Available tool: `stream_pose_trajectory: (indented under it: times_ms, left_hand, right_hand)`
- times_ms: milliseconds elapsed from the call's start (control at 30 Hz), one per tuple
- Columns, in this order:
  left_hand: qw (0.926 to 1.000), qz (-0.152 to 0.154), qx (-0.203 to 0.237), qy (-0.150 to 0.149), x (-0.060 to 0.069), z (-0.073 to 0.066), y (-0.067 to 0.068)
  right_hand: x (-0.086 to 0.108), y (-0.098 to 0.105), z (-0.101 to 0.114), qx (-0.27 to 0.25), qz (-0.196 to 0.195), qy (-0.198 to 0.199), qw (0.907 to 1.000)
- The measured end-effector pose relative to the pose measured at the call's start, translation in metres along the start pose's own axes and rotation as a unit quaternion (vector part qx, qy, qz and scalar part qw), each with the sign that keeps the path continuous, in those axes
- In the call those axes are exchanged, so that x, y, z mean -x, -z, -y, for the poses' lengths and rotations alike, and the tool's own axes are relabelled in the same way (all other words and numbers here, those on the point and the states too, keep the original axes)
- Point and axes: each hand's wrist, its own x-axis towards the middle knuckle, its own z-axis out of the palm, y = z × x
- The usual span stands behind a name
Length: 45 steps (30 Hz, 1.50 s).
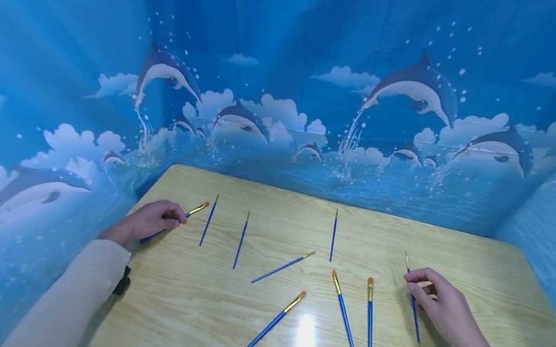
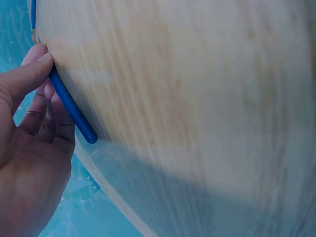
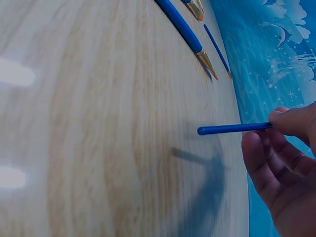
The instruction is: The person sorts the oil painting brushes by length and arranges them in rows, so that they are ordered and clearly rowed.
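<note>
At the table's left side my left hand (image 1: 158, 221) pinches a paintbrush (image 1: 198, 208) with a blue handle, gold ferrule and orange bristles. Thumb and fingertips meet on its handle (image 2: 74, 108) in the left wrist view. My right hand (image 1: 442, 306) pinches a thin paintbrush (image 1: 415, 320) between thumb and fingers, its fine tip pointing away. In the right wrist view this thin brush's handle end (image 3: 222, 129) hangs above the table, apart from its shadow. Two wider brushes, one slanted (image 1: 345, 323) and one nearly straight (image 1: 370, 329), lie left of the right hand.
Thin paintbrushes lie across the wooden table (image 1: 177, 301): two by the left hand (image 1: 209, 220) (image 1: 241, 240), a diagonal one (image 1: 284, 267) and one farther back (image 1: 333, 236). A wide brush (image 1: 265, 331) lies near the front. Blue dolphin-print sheeting (image 1: 280, 80) surrounds the table's back and sides.
</note>
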Motion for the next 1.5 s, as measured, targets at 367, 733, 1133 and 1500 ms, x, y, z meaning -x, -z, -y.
stream_pose_trajectory:
  times_ms: [367,733,1133,1500]
  left_hand:
    - [0.9999,-0.002,0.010,0.010,0.000,-0.003,0.001]
    - [0.9999,-0.003,0.009,0.006,-0.001,-0.004,0.001]
    - [0.9999,-0.002,0.012,0.008,0.001,-0.002,0.001]
    - [0.9999,-0.001,0.012,0.013,0.003,-0.003,0.001]
  right_hand:
    - [-0.016,-0.006,0.016,-0.045,0.021,0.001,0.9988]
    - [-0.040,-0.011,0.035,-0.070,0.037,-0.030,0.9964]
    - [-0.068,-0.014,0.048,-0.151,0.064,-0.037,0.9858]
    - [-0.085,-0.021,0.059,-0.178,0.075,-0.044,0.9801]
